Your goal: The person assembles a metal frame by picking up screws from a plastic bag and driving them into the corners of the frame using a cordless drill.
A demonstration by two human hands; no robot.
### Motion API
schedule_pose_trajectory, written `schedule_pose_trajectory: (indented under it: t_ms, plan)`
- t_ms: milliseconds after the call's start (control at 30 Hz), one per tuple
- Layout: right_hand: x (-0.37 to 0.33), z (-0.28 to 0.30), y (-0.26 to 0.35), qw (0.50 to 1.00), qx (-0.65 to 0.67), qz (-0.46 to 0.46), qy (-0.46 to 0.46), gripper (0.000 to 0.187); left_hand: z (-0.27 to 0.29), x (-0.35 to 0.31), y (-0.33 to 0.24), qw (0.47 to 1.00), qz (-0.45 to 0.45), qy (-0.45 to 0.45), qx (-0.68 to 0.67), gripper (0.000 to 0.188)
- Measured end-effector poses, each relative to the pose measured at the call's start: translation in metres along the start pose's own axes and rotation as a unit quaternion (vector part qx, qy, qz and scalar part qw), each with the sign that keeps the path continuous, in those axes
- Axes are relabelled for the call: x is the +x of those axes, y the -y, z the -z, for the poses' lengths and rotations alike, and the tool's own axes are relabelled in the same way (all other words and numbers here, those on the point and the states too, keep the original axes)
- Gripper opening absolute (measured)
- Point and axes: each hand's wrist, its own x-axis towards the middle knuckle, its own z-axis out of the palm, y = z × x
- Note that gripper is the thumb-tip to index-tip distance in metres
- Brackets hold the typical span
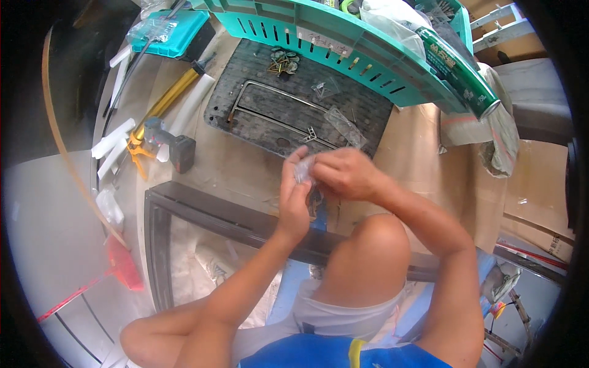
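Observation:
My left hand (296, 193) holds a small clear plastic bag (302, 170) between thumb and fingers. Closed on the bag's right side, my right hand (345, 174) pinches it; what the bag contains is too blurred to tell. Just beyond both hands lies a dark grey board (245, 67). On it rest a long metal frame of thin rods (282, 94), a clear plastic packet (345, 126), a smaller clear bag (325, 89) and a heap of small brass and metal parts (283, 62). Below my hands runs a dark brown window-like frame (215, 205), near my raised knee.
A teal crate (264, 27) full of supplies stands behind the board, with a green spray can (457, 73) leaning over its right side. At left are a cordless drill (173, 144), a yellow caulking gun (165, 92), white tubes (112, 138), a teal case (184, 30) and a red broom (126, 264).

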Motion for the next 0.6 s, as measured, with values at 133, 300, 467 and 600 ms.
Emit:
schedule_pose_trajectory:
  t_ms: [133, 300, 467, 600]
  plan:
    - [0.067, 0.123, -0.020, 0.925, -0.204, 0.042, -0.317, 0.021, 0.023, 0.014, -0.010, 0.985, -0.096, -0.013, 0.141, 0.038]
    - [0.129, 0.249, -0.041, 0.919, -0.212, -0.328, 0.056, 0.076, 0.059, 0.037, -0.003, 0.953, -0.105, -0.033, 0.282, 0.027]
    - [0.099, 0.149, -0.091, 0.865, -0.381, -0.252, -0.207, 0.020, 0.071, 0.051, -0.014, 0.920, -0.149, -0.060, 0.359, 0.026]
    - [0.081, 0.131, -0.093, 0.909, -0.305, -0.171, -0.225, 0.026, 0.090, 0.113, -0.025, 0.830, -0.280, -0.061, 0.478, 0.024]
